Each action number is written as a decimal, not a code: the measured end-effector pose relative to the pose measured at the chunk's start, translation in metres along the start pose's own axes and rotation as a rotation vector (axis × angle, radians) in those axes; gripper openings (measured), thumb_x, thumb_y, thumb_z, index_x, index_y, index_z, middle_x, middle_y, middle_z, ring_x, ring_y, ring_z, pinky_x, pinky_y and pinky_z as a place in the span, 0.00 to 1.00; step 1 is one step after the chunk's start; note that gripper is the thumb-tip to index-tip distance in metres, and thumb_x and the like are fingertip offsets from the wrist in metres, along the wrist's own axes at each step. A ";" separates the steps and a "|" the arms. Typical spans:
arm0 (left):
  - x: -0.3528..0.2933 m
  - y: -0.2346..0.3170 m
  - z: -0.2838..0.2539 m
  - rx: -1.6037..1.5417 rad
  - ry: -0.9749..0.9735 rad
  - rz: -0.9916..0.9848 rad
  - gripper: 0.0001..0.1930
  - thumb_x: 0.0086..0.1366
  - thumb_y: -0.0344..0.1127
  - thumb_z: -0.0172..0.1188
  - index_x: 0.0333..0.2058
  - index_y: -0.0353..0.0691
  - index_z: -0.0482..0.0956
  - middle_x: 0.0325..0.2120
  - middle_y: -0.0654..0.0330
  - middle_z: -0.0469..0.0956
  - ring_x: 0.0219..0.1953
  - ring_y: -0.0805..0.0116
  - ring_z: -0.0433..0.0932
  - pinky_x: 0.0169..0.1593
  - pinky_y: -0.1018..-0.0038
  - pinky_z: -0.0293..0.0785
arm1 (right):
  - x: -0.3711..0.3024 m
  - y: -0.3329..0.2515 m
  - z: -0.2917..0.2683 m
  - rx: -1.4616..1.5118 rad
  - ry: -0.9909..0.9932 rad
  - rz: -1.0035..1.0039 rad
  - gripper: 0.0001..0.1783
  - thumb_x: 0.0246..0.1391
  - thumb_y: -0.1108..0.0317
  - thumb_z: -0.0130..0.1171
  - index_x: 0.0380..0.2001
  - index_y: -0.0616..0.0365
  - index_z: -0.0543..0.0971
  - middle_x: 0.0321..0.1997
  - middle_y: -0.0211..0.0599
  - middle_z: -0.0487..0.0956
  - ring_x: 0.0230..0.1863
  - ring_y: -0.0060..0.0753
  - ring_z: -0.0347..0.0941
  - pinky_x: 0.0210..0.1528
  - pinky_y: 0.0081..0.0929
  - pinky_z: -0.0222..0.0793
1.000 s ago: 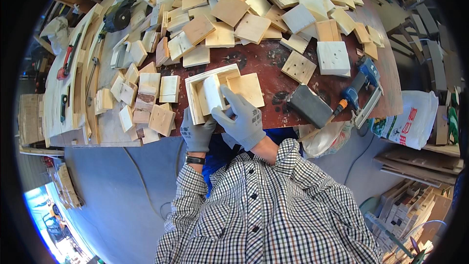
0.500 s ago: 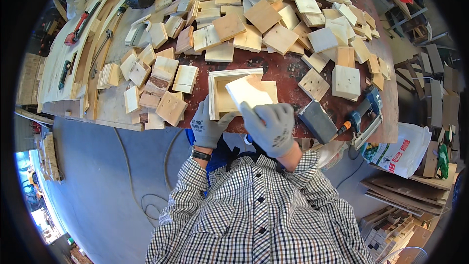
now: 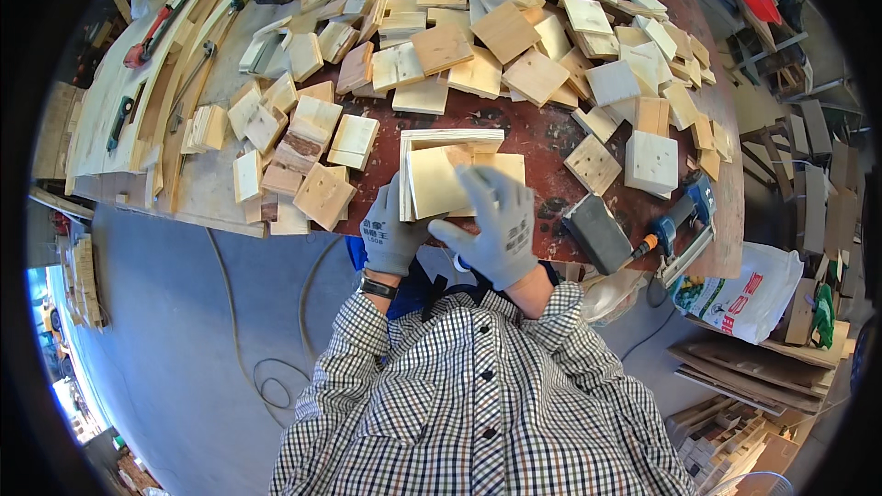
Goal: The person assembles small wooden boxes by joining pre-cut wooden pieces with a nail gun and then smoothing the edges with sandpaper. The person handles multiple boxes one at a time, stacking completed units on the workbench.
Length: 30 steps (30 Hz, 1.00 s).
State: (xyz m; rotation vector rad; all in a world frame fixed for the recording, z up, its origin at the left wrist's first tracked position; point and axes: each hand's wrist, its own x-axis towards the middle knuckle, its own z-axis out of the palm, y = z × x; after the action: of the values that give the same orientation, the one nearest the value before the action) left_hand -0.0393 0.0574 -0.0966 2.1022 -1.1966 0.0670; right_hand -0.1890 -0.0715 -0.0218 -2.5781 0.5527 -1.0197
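An open-sided plywood box (image 3: 411, 140) stands on the dark red tabletop in front of me. Grey-gloved, my left hand (image 3: 388, 225) grips its near left side, with some fingers hidden behind the wall. A pale square wood piece (image 3: 434, 186) lies tilted inside the box against that side. Over the box's right part is my right hand (image 3: 501, 231), also gloved, its thumb and fingers spread apart. Those fingertips are near or touching the wood piece's right edge; exact contact cannot be made out. Another light wood part (image 3: 511, 165) shows behind the fingers.
A large heap of square wood pieces (image 3: 505, 32) covers the far table, and a smaller group (image 3: 314, 119) sits left. Rightward are a dark block (image 3: 597, 232), a blue nail gun (image 3: 682, 211) and a wooden cube (image 3: 650, 161). Long boards (image 3: 138, 119) hold tools.
The wood piece, earlier held tilted up in my right hand, now sits down in the box toward the left. My right hand's fingers have opened around it.
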 end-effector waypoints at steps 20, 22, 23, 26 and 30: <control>0.002 0.005 -0.002 -0.001 0.012 -0.017 0.40 0.58 0.56 0.78 0.62 0.37 0.76 0.43 0.52 0.82 0.43 0.52 0.85 0.43 0.64 0.86 | -0.010 0.006 -0.028 -0.219 0.050 -0.211 0.26 0.50 0.54 0.75 0.53 0.42 0.83 0.42 0.20 0.76 0.41 0.27 0.73 0.47 0.38 0.64; 0.003 0.009 -0.005 -0.011 0.016 -0.031 0.41 0.59 0.61 0.76 0.61 0.37 0.77 0.42 0.51 0.82 0.42 0.51 0.85 0.41 0.64 0.86 | -0.011 -0.003 -0.046 -0.304 0.099 -0.219 0.24 0.50 0.55 0.75 0.51 0.41 0.83 0.41 0.19 0.74 0.41 0.27 0.72 0.47 0.38 0.64; 0.004 0.008 -0.005 -0.009 0.025 -0.020 0.42 0.59 0.63 0.75 0.61 0.36 0.77 0.42 0.51 0.82 0.41 0.51 0.85 0.40 0.64 0.86 | -0.011 -0.005 -0.051 -0.338 0.083 -0.213 0.22 0.50 0.55 0.76 0.48 0.41 0.83 0.39 0.20 0.72 0.41 0.27 0.71 0.47 0.37 0.64; 0.004 0.007 -0.005 0.021 0.032 0.005 0.41 0.61 0.62 0.74 0.61 0.36 0.76 0.42 0.51 0.82 0.40 0.51 0.85 0.40 0.63 0.86 | -0.003 -0.005 -0.042 -0.362 0.055 -0.135 0.24 0.45 0.56 0.79 0.48 0.39 0.84 0.36 0.20 0.72 0.39 0.30 0.70 0.44 0.37 0.63; 0.003 0.000 -0.005 0.041 -0.023 0.011 0.39 0.61 0.57 0.75 0.62 0.36 0.76 0.44 0.50 0.82 0.41 0.50 0.85 0.42 0.62 0.85 | -0.008 -0.011 0.025 -0.210 -0.057 -0.096 0.26 0.53 0.46 0.73 0.51 0.44 0.81 0.38 0.25 0.73 0.40 0.36 0.70 0.46 0.43 0.64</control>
State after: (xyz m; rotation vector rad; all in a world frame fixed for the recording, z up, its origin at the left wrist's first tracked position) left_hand -0.0365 0.0580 -0.0917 2.1374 -1.2296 0.0731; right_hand -0.1744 -0.0546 -0.0392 -2.8330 0.5527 -0.9608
